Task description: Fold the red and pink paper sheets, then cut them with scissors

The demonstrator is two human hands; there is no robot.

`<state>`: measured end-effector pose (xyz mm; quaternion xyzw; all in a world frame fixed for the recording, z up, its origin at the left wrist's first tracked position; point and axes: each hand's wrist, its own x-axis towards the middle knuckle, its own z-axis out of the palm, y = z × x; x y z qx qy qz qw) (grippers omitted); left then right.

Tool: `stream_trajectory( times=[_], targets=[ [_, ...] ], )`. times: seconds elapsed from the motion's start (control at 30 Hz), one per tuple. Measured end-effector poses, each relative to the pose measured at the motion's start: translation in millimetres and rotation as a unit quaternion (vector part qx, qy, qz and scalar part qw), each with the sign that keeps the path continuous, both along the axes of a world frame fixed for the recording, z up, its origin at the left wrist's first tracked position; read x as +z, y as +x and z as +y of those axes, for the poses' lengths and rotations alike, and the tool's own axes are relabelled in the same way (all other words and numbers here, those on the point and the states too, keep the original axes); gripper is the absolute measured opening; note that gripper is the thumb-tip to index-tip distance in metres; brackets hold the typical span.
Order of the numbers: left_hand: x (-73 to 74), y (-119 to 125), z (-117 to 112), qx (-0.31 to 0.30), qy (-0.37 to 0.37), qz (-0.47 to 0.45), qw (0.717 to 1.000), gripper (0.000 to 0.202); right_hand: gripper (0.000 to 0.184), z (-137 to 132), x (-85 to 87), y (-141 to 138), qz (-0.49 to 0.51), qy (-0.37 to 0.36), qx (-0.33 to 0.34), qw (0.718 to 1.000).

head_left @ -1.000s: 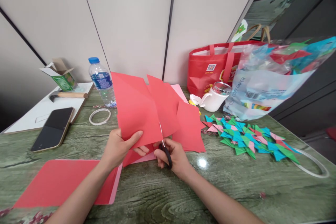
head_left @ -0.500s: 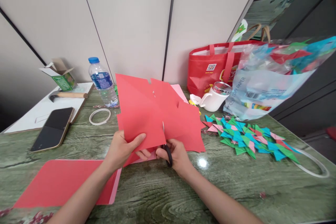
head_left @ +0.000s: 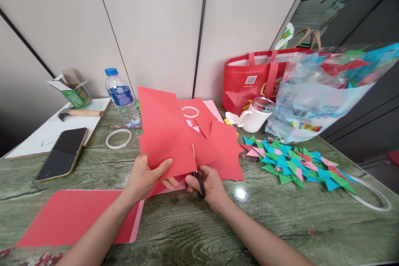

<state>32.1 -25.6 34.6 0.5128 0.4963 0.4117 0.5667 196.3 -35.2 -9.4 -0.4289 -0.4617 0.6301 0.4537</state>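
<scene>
My left hand (head_left: 144,177) pinches the lower edge of a red paper sheet (head_left: 165,133) and holds it upright over the table. My right hand (head_left: 209,183) is closed round the black handles of scissors (head_left: 197,176), whose blades run up into the paper beside my left thumb. The cut-off right part of the sheet (head_left: 225,149) leans away to the right. More red pieces lie on the table behind it, with a white tape ring (head_left: 190,112) on one of them.
A red and pink paper stack (head_left: 75,216) lies at front left. A phone (head_left: 63,152), a tape ring (head_left: 118,138), a water bottle (head_left: 122,97) and a small box (head_left: 73,89) stand left. Folded coloured paper pieces (head_left: 293,162), a white mug (head_left: 254,117), a red bag (head_left: 252,83) and a plastic bag (head_left: 321,99) are right.
The right part of the sheet has dropped lower and away from the held part, uncovering the tape ring behind. The scissors have moved slightly down and right. My left hand has stayed put.
</scene>
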Motion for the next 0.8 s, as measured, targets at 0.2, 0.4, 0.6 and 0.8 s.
stream_trajectory(
  times=[0.2, 0.4, 0.6, 0.8],
  targets=[
    [-1.0, -0.1, -0.1, 0.001, -0.007, -0.01, 1.0, 0.021, 0.039, -0.3, -3.0, -0.2, 0.007, -0.004, -0.007, 1.0],
    [-2.5, -0.6, -0.5, 0.004, -0.011, -0.014, 1.0, 0.02, 0.038, 0.3, -0.7, -1.2, 0.009, -0.011, -0.01, 1.0],
    [-1.5, 1.5, -0.6, 0.005, -0.012, -0.015, 1.0, 0.021, 0.04, -0.7, 1.0, -1.4, 0.003, -0.022, -0.014, 1.0],
    [-0.2, 1.8, -0.4, 0.005, -0.009, 0.0, 1.0, 0.022, 0.041, -0.8, -1.5, -0.7, 0.001, -0.037, -0.018, 0.999]
  ],
)
